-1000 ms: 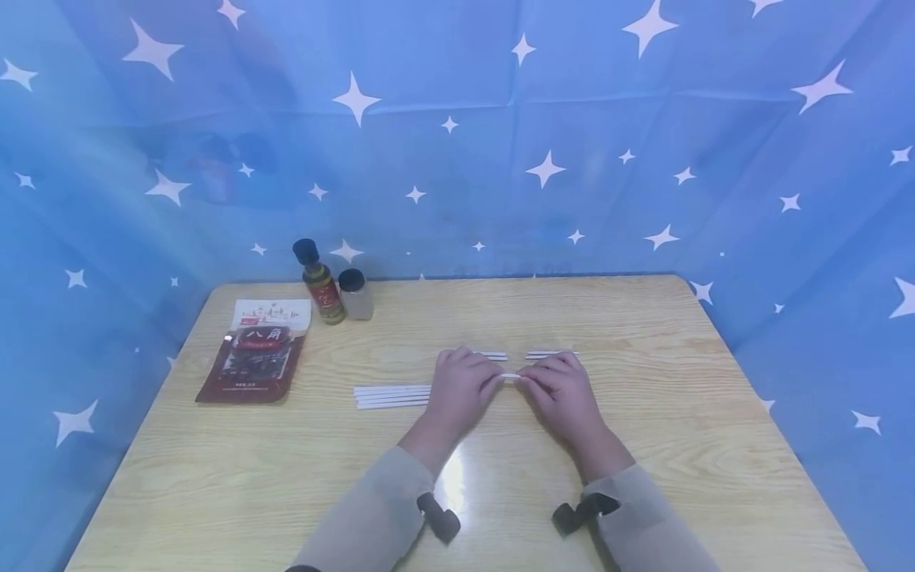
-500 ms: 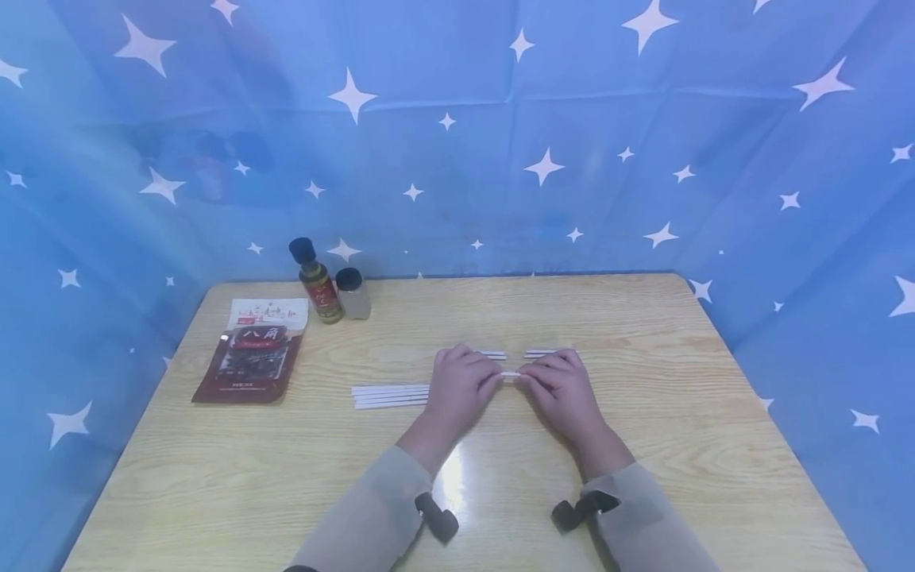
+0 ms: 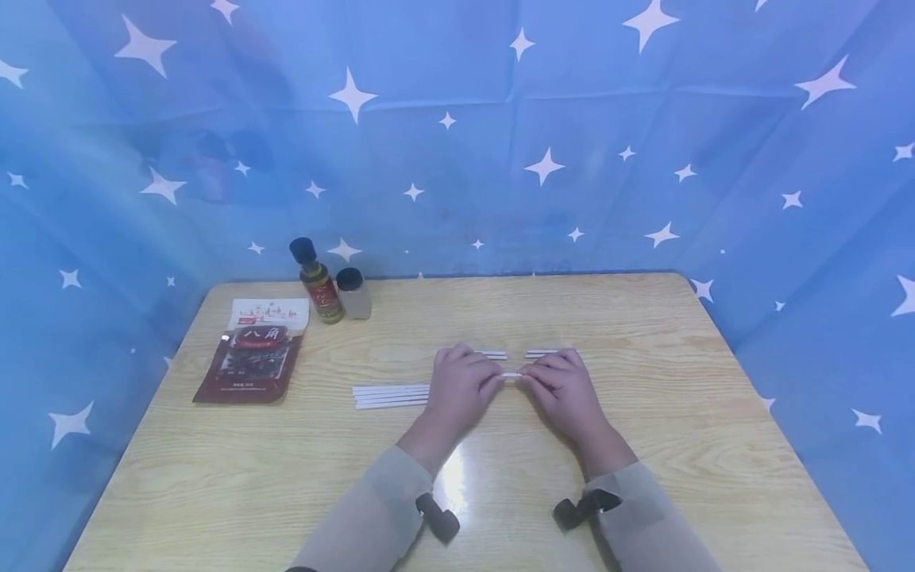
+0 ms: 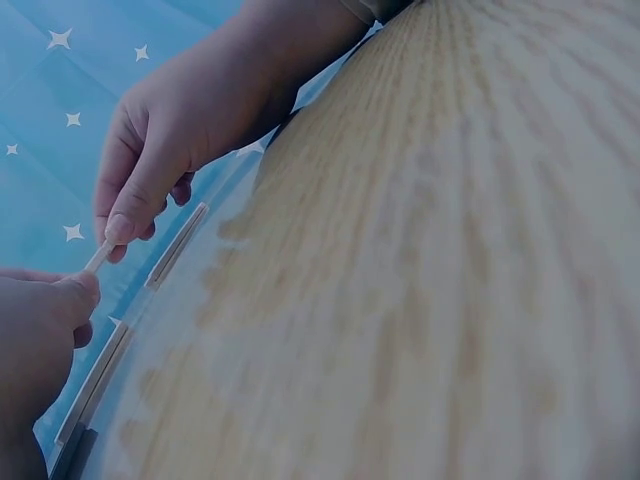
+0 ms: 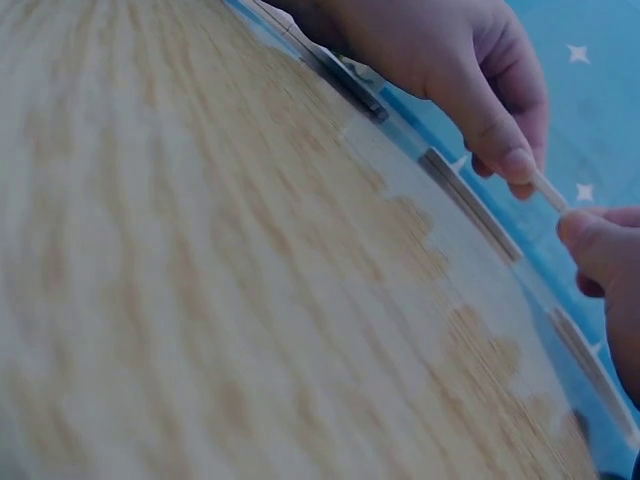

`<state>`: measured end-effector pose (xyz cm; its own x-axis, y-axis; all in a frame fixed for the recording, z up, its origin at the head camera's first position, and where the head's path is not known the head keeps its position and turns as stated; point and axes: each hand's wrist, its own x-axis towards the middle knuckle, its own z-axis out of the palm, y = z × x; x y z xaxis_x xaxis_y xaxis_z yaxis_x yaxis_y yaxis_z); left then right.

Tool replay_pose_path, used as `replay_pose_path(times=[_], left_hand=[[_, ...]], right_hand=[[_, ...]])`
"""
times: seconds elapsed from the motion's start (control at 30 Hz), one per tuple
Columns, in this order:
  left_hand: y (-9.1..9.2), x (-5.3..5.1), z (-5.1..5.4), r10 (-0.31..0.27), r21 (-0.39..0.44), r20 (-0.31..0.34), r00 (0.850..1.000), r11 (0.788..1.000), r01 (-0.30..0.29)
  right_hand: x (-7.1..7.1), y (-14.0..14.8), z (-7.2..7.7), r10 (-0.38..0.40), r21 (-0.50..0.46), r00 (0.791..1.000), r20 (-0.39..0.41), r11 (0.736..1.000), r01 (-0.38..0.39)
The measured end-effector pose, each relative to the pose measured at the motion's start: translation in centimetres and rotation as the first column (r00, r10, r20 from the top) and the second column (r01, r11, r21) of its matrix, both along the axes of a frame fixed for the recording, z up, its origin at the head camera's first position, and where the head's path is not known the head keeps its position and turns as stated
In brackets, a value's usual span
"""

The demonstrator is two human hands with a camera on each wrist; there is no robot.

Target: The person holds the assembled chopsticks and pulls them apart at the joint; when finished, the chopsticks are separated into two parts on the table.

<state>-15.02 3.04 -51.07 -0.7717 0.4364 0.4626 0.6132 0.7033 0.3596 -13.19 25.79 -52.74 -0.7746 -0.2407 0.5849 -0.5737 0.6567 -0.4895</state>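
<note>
A thin white stick (image 3: pixel 511 375) spans the gap between my two hands in the head view. My left hand (image 3: pixel 457 393) pinches its left part with thumb and fingers, and my right hand (image 3: pixel 565 397) pinches the right part. Only a short middle piece shows; the fingers cover the rest. In the left wrist view the stick (image 4: pixel 99 258) is held above the tabletop. Just behind my hands lie two small groups of white sticks, a left group (image 3: pixel 493 355) and a right group (image 3: pixel 541 353), each partly hidden by a hand.
Several longer white sticks (image 3: pixel 389 396) lie side by side left of my left hand. Farther left is a brown packet (image 3: pixel 250 365). Near the back edge stand a dark-capped bottle (image 3: pixel 323 295) and a black-lidded jar (image 3: pixel 355 298). A blue starry curtain (image 3: pixel 457 183) surrounds the wooden table (image 3: pixel 250 477).
</note>
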Motion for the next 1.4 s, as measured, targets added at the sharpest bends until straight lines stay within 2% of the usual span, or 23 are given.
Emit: replay_pose_path(times=[0.17, 0.3, 0.4, 0.57, 0.83, 1.13, 1.4], left_hand=[[-0.1, -0.2, -0.2, -0.01, 0.036, 0.022, 1.0, 0.999, 0.009], [-0.8, -0.7, -0.4, 0.062, 0.123, 0.07, 0.996, 0.99, -0.071], [-1.3, -1.1, -0.5, 0.093, 0.146, 0.093, 0.991, 0.984, -0.106], [-1.5, -1.3, -0.6, 0.056, 0.105, 0.092, 0.994, 0.992, -0.066], [-1.1, -1.6, -0.8, 0.068, 0.065, 0.077, 0.995, 0.995, -0.073], [-0.5, -2.1, -0.9, 0.093, 0.058, 0.056, 0.994, 0.994, -0.096], [-0.1, -2.2, -0.9, 0.111, 0.032, 0.061, 0.992, 0.993, -0.113]], right_hand=[[0.0, 0.5, 0.0, -0.012, 0.013, 1.0, 0.011, 1.0, 0.012], [0.0, 1.9, 0.2, -0.115, -0.028, 0.993, 0.004, 0.993, 0.115], [-0.1, 2.9, 0.4, -0.158, -0.049, 0.987, 0.001, 0.986, 0.158], [-0.3, 3.2, 0.8, -0.122, 0.001, 0.991, 0.048, 0.993, 0.122], [-0.7, 2.7, 1.0, -0.13, 0.038, 0.984, 0.124, 0.991, 0.126], [-1.4, 2.5, 0.5, -0.105, 0.055, 0.988, 0.114, 0.994, 0.099], [-2.8, 3.1, -0.1, -0.093, 0.077, 0.995, 0.019, 0.993, 0.091]])
